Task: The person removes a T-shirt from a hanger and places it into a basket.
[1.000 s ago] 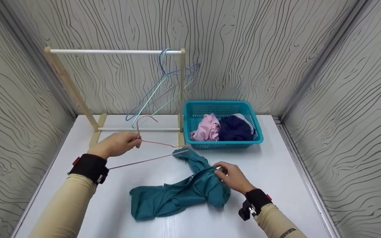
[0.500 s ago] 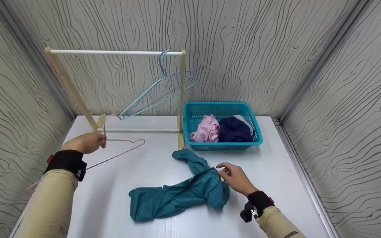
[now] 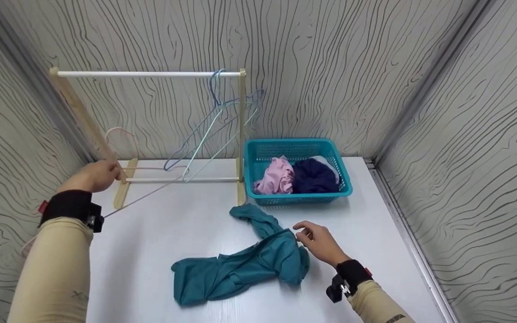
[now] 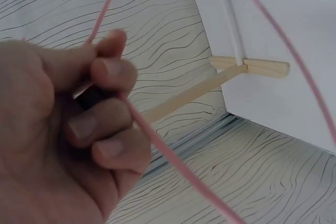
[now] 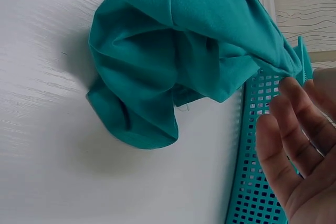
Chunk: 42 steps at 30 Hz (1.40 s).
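Note:
My left hand [image 3: 99, 175] grips a thin pink clothes hanger [image 3: 144, 194] near the base of its hook, at the left upright of the rack. In the left wrist view, curled fingers [image 4: 113, 124] wrap the pink wire. A crumpled teal garment [image 3: 245, 273] lies on the white table, one narrow part stretching toward the basket. At its right, my right hand [image 3: 321, 242] pinches the raised upper edge between thumb and forefinger, while the other fingers [image 5: 270, 140] stay loosely bent. Part of the hanger is hidden behind the left forearm.
A wooden rack with a white top rail [image 3: 151, 74] stands at the back left. Blue and mint hangers [image 3: 204, 134] hang at its right end. Beside it sits a teal basket [image 3: 299, 197] holding a pink cloth [image 3: 276, 176] and a navy cloth [image 3: 314, 176]. Patterned walls enclose the table.
My left hand has carried the pink hanger left and farther back, away from the garment to the rack's left upright. The hanging hangers swing. My right hand has stayed nearly still at the garment.

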Tool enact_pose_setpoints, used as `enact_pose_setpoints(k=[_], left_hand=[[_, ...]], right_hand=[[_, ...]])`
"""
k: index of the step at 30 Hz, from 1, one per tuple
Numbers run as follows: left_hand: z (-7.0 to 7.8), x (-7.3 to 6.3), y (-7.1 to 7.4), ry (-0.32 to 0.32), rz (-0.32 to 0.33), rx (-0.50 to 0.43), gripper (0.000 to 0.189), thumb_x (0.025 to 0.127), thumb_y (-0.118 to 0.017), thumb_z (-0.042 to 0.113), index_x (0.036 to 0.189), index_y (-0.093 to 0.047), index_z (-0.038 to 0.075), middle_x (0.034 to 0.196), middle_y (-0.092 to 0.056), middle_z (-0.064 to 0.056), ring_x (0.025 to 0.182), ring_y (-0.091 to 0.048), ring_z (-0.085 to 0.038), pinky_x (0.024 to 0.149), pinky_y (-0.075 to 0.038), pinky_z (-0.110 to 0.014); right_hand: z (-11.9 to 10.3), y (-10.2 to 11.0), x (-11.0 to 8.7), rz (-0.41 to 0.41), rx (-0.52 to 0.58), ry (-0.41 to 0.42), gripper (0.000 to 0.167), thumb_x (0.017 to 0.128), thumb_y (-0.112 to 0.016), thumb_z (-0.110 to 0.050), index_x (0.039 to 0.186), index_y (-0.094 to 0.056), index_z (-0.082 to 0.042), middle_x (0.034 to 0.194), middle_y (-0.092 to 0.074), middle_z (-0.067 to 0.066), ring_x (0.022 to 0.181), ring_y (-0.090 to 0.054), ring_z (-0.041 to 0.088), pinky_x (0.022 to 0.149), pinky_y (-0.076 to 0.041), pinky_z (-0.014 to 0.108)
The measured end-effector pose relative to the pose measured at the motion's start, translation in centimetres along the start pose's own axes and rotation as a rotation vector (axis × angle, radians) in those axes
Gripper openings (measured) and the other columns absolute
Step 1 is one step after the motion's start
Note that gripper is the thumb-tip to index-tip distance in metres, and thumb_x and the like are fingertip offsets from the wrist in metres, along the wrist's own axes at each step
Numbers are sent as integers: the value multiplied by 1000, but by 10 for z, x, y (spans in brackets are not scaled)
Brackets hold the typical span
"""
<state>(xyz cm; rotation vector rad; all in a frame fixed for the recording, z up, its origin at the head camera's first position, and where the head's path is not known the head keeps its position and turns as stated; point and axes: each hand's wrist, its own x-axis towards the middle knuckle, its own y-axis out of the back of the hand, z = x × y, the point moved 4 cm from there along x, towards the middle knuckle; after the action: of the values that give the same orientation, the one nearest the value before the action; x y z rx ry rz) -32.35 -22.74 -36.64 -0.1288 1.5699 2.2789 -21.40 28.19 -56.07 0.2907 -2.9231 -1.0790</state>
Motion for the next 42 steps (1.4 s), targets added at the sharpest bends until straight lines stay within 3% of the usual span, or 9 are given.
enact_pose_setpoints(k=[5,8,12,20,25,30,36,42], left_hand=[[14,16,15,84,144,87,38,103,-31,17,121,-54,-6,121,-55,-36,108,-54,-53,89,-43,-63],[25,27,23,116,243,110,37,103,-34,20,121,-55,-5,119,-56,-37,106,-54,-57,86,-44,-65],[48,41,37,107,335,141,38,104,-35,21,120,-58,-4,112,-59,-38,98,-57,-57,79,-47,-64],[107,62,66,83,362,207,43,104,-32,27,120,-58,-4,103,-61,-33,92,-59,-52,77,-49,-59],[135,70,77,75,362,198,47,105,-28,28,121,-58,-5,106,-61,-32,93,-58,-48,79,-49,-57],[150,77,73,72,385,190,40,104,-36,20,124,-58,-6,105,-62,-30,88,-58,-42,76,-51,-52],[155,85,55,40,405,188,31,99,-42,10,115,-61,-9,97,-64,-30,79,-60,-39,71,-52,-51],[160,96,37,7,349,179,34,93,-45,1,124,-56,-9,111,-62,-33,95,-62,-48,81,-52,-58]], right_hand=[[-1,1,-3,7,-7,10,23,99,-54,-18,118,-64,-8,89,-70,6,77,-63,21,66,-49,23],[0,1,-5,9,-7,4,22,99,-54,-17,117,-63,-9,88,-69,5,75,-62,19,66,-50,22],[1,1,-7,8,1,-5,23,99,-54,-17,119,-63,-8,91,-69,12,75,-60,14,66,-50,22],[5,2,-9,7,8,-15,22,99,-55,-17,118,-63,-10,91,-69,14,73,-58,11,65,-49,22],[8,1,-10,-1,9,-32,24,99,-54,-17,120,-63,-8,91,-69,13,73,-58,10,66,-49,22],[10,0,-11,-11,12,-41,23,99,-53,-18,120,-62,-12,92,-70,12,75,-58,11,66,-49,22],[10,-3,-12,-16,16,-18,23,100,-53,-17,120,-63,-9,91,-69,11,78,-63,22,67,-50,23],[13,-8,-13,-26,2,-44,23,99,-54,-20,118,-63,-12,91,-66,1,79,-57,13,69,-49,23]])
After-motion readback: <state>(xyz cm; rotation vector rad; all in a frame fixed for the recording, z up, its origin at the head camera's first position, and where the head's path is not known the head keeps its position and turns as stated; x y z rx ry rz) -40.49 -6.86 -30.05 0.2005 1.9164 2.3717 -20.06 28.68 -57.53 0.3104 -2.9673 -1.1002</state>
